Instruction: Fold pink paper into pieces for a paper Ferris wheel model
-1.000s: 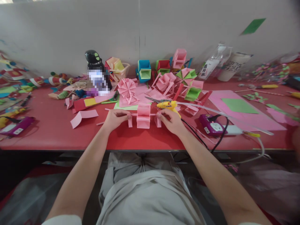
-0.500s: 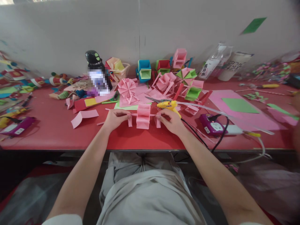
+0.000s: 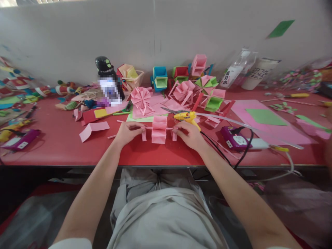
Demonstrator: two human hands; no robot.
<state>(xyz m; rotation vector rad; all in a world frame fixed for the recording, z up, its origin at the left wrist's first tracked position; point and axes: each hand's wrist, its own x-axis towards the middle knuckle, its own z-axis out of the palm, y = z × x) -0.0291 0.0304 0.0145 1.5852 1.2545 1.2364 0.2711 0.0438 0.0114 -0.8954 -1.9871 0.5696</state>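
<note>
Two bare hands, set one to each side, hold a single pink paper wheel (image 3: 159, 129) by its thin pink rod just above the red tabletop (image 3: 145, 154), near the front edge and straight before the seated person. The left hand (image 3: 127, 134) has its grip closed in a pinch, thumb against fingers, on the upper end of one pink paper leg (image 3: 144, 135) where it meets the rod; the right hand (image 3: 190, 135) pinches the second pink leg (image 3: 174, 135) the same way, its grip likewise closed. The wheel sits between the two legs, touching neither. Just beyond the right hand lie one yellow glue gun (image 3: 185, 117) and one pair of scissors (image 3: 172, 110), partly hidden by the gun. To the left of the left hand rests one creased pink sheet (image 3: 94, 129). Farther back, one round pink rosette (image 3: 140, 98) faces the camera, and three boxy paper pieces line the wall: one blue (image 3: 157, 72), one red and green (image 3: 181, 72), one pink (image 3: 199, 65). Two purple power strips flank the scene, one at left (image 3: 24, 140), one at right (image 3: 234, 139). One black bottle (image 3: 103, 64), one clear plastic bottle (image 3: 230, 74) and one printed cup (image 3: 259, 72) are near the wall.
</note>
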